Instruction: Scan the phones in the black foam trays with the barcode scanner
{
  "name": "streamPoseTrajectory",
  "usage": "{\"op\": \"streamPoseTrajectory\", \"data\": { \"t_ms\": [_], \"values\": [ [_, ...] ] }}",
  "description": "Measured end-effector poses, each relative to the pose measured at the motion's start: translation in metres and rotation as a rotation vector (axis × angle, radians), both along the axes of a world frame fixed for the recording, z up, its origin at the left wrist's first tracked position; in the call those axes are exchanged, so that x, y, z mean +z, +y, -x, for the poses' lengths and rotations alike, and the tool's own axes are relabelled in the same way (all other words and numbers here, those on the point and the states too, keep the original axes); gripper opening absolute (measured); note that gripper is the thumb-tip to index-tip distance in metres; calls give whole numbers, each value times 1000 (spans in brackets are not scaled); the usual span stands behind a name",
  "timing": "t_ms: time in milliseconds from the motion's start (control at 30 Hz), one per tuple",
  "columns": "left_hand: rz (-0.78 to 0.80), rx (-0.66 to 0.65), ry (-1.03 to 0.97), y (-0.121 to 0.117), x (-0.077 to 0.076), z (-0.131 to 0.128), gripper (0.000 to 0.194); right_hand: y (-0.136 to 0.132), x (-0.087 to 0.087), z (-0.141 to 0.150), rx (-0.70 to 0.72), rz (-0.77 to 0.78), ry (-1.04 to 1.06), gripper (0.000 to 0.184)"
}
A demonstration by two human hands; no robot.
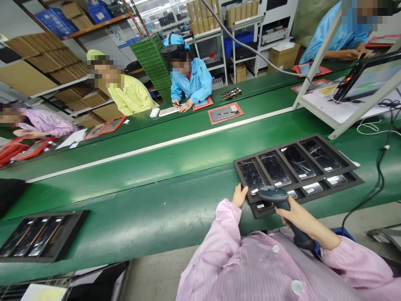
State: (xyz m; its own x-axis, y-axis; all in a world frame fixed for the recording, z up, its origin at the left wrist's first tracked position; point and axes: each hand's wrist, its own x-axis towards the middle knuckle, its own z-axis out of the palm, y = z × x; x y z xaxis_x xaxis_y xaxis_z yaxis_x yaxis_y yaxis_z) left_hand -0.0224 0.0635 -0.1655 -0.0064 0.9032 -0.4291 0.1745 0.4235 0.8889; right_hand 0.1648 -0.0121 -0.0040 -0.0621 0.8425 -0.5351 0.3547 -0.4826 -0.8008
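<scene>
My right hand (299, 217) is closed around the handle of a dark handheld barcode scanner (275, 196), whose head points at the near edge of a black tray (247, 155). The tray holds several dark phone screens (274, 168) side by side and rests on a second black tray (354, 180) below it. My left hand (239, 195) touches the near left corner of the upper tray, its fingers curled on the edge. Both sleeves are pink.
Another black tray (70, 234) with screens lies at the near left of the green conveyor belt (150, 188). Across the belt several seated people work over red trays (225, 113). A white frame (316, 104) with a monitor (369, 77) and cables stands at right.
</scene>
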Motion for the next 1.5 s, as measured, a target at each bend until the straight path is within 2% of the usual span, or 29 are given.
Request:
{"op": "streamPoseTrajectory", "data": {
  "t_ms": [133,400,533,800,933,1133,1300,1500],
  "values": [
    [16,-2,7,-1,4,0,45,0,3,-3,4,-6,-22,48],
    [83,-17,32,-3,17,-1,46,-2,-3,-7,20,79,-57,45],
    [103,-26,46,-2,21,-2,50,-13,-4,-12,7,131,-51,43],
    [128,-21,55,-3,26,-1,50,-39,-38,-22,-25,183,-34,57],
    [133,-19,55,-4,27,1,48,-43,-46,-24,-35,176,-16,61],
    [140,-14,46,-4,26,3,51,-48,-44,-31,-81,158,-9,46],
    [149,-16,33,-3,26,4,50,-39,-35,-59,-161,132,-77,37],
    [159,-12,22,-3,29,6,50,-29,-32,-84,-190,135,-177,41]
  ]
}}
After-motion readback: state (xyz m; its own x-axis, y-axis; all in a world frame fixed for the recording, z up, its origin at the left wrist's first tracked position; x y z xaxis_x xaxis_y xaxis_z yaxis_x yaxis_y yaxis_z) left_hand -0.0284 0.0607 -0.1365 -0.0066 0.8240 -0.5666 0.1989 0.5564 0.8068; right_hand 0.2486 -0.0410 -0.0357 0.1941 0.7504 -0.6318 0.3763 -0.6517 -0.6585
